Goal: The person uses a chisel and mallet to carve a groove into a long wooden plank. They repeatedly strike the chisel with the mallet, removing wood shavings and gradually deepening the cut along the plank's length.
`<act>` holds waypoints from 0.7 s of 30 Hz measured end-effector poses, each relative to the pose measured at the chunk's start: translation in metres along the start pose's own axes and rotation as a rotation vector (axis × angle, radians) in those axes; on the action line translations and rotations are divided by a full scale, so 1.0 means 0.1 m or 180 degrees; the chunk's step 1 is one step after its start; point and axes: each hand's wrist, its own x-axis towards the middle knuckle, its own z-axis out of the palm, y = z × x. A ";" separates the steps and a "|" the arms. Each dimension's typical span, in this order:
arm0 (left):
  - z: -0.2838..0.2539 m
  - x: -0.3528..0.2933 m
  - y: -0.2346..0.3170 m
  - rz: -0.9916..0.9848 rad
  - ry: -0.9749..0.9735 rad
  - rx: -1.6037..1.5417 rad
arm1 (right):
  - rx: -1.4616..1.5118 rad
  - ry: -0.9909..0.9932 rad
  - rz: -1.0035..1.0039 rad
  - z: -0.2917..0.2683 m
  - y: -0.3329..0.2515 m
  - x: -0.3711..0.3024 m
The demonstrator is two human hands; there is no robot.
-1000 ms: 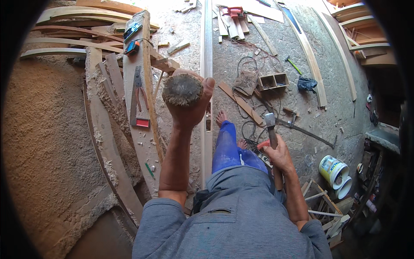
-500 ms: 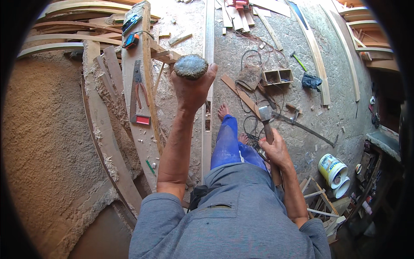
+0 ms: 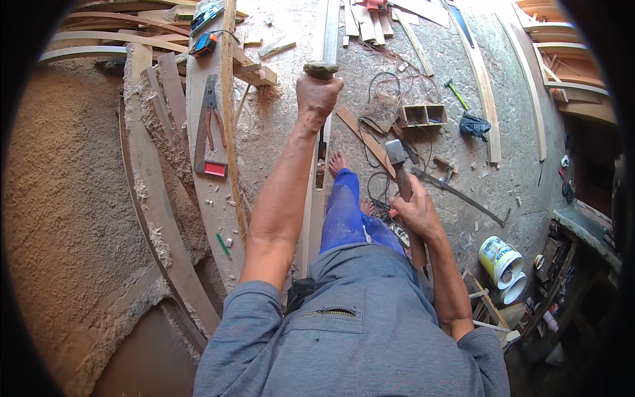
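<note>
My left hand (image 3: 317,100) is wrapped round a chisel (image 3: 321,70). The chisel's rough, mushroomed end sticks out above the fist, and a dark, narrow length shows below it, over the long wooden beam (image 3: 307,233). A slot (image 3: 320,175) is cut in that beam, close below the chisel; whether the tip touches the wood cannot be made out. In front of my right thigh, my right hand (image 3: 419,213) grips a hammer (image 3: 396,153) by its wooden handle. The metal head points up and away, apart from the chisel.
On the plank at left lie pliers (image 3: 213,122), a try square (image 3: 202,155) and an orange-black tape measure (image 3: 204,44). A wooden box (image 3: 423,116), cables and a handsaw-like long tool (image 3: 463,197) lie on the floor at right. White buckets (image 3: 501,258) stand nearer. My bare feet are beside the beam.
My left hand has moved away and to the right, and the chisel has tilted so its end shows edge-on. The hammer has shifted slightly left and farther away in my right hand.
</note>
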 end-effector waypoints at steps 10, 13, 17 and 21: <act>0.01 0.02 -0.21 0.0063 0.0086 0.0047 | -0.0712 0.0612 -0.1913 -0.69 -1.83 0.91; 0.04 -0.02 -0.06 -0.0126 -0.0089 -0.0098 | -0.1090 0.0834 -0.2143 -0.64 -2.21 1.24; -0.04 -0.14 -0.11 0.0329 -0.0024 0.0680 | -0.2948 -0.0734 -0.1559 -0.38 -2.11 1.23; -0.05 -1.53 0.12 0.2001 0.0086 0.0312 | -0.1757 -0.0323 -0.2083 -0.59 -1.47 0.79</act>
